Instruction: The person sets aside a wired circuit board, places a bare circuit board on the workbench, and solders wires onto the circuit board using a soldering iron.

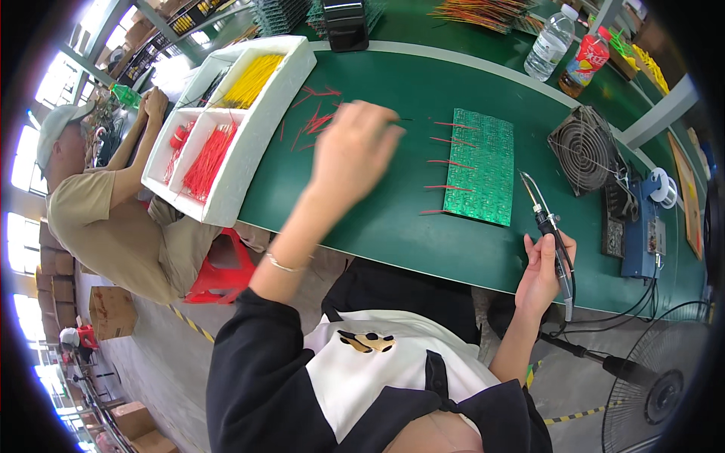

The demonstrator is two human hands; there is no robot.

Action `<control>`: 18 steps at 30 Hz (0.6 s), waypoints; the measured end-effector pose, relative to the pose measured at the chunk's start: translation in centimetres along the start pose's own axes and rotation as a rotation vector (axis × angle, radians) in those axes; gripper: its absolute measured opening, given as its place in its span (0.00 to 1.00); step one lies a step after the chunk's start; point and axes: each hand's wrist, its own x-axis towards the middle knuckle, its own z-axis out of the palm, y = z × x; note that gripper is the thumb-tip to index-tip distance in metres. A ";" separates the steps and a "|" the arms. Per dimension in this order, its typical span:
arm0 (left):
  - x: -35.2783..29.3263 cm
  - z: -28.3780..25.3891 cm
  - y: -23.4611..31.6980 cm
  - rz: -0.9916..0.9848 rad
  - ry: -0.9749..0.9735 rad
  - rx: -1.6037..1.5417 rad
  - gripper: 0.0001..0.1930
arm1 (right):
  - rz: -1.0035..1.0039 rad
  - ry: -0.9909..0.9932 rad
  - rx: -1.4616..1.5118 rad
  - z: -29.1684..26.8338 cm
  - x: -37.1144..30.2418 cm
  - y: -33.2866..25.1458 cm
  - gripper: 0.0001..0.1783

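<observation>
The left hand is stretched out over the bench, fingers bent down toward a scatter of loose red wires; it is blurred, and I cannot tell whether its grip has hold of anything. The right hand sits back at the near edge, its grip closed round the handle of a soldering iron whose tip points up and away toward the circuit board.

The bench is covered in a dark green mat with a pale border at the far side. On its left stands a white foam tray with yellow wires in one compartment and red ones in others. To the right are a small grey fan, a blue box with cables, and further back a clear water bottle beside a red-labelled one. Another person in a cap sits at the left, by a red stool.

The green circuit board lies flat between the two hands, with red wires sticking out along its left edge.
</observation>
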 end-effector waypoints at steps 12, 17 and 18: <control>-1.4 -2.1 -9.6 -0.190 -0.404 0.209 0.04 | 0.006 -0.027 -0.061 0.0 -0.3 -0.1 0.11; -1.0 -2.5 -9.5 0.014 -0.391 0.364 0.04 | 0.001 -0.041 -0.049 0.1 -0.2 0.0 0.11; -0.8 -2.7 -9.1 0.019 -0.391 0.359 0.04 | -0.002 -0.035 -0.051 0.0 -0.2 0.0 0.11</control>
